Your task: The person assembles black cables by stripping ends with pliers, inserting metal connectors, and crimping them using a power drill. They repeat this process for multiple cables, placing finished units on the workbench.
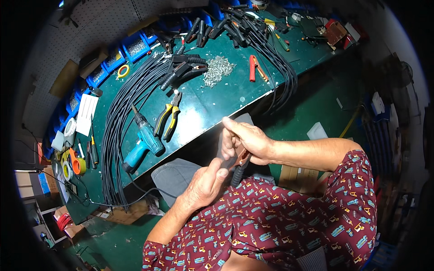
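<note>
In front of my body, above my lap, my two hands hold a black spring clamp point(238, 174) with copper-coloured jaws and ribbed grips. My left hand point(204, 186) is closed round its lower left side, thumb on top. Around the upper part, my right hand point(250, 141) is closed, its fingers curled over the clamp and hiding much of it. A black cable point(156, 189) runs from beside my left hand toward the bench. On the green workbench point(212, 104) beyond lie yellow-and-black pliers point(162, 118) and a teal cordless drill point(147, 141).
Bundled black cables point(118, 106) with black clamps point(183, 72) lie beside a pile of small metal parts point(218, 71). A red clamp point(252, 68) lies right of the pile. Blue bins point(135, 49) line the back. Rolls of tape point(79, 165) sit at the left.
</note>
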`<state>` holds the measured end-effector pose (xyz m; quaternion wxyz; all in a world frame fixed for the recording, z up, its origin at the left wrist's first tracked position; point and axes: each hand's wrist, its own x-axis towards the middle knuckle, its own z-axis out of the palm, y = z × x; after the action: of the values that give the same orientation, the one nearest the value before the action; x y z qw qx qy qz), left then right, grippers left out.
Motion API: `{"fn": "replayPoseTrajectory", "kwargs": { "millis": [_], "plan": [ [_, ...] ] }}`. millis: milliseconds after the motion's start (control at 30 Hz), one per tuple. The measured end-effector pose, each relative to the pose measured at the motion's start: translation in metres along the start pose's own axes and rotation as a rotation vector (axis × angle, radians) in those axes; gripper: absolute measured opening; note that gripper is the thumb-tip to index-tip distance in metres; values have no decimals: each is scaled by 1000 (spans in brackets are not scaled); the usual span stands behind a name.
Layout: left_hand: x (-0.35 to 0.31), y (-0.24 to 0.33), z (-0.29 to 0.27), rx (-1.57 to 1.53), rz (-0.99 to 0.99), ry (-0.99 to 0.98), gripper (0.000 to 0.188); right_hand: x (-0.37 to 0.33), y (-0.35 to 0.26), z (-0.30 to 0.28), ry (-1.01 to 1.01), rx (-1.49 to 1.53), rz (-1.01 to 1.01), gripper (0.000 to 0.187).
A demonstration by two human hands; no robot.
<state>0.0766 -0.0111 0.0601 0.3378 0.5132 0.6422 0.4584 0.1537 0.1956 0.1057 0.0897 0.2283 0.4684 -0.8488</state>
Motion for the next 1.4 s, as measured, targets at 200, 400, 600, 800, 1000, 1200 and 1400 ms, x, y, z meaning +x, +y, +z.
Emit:
{"fn": "replayPoseTrajectory", "kwargs": {
  "millis": [200, 400, 600, 800, 1000, 1200, 1400],
  "plan": [
    [-1, 10, 1, 163, -73, -55, 27, -5, 21, 0, 133, 149, -5, 54],
    [5, 16, -11, -120, -100, -39, 35, 0, 7, 0, 25, 142, -63, 53],
    [-15, 11, -17, 14, -176, -144, 31, -8, 24, -8, 39, 148, 194, 55],
    [-18, 8, -10, 89, -113, -229, 36, -21, 46, -15, 20, 126, 287, 68],
    [-17, 8, -9, 243, -102, -261, 42, -23, 53, -12, 37, 99, 262, 69],
    [-12, 10, -14, -176, -260, -399, 47, -22, 36, -3, -26, -60, 290, 71],
    [-19, -16, -30, -831, -589, -613, 42, -10, 57, -10, -26, -10, 62, 71]
  ]
}}
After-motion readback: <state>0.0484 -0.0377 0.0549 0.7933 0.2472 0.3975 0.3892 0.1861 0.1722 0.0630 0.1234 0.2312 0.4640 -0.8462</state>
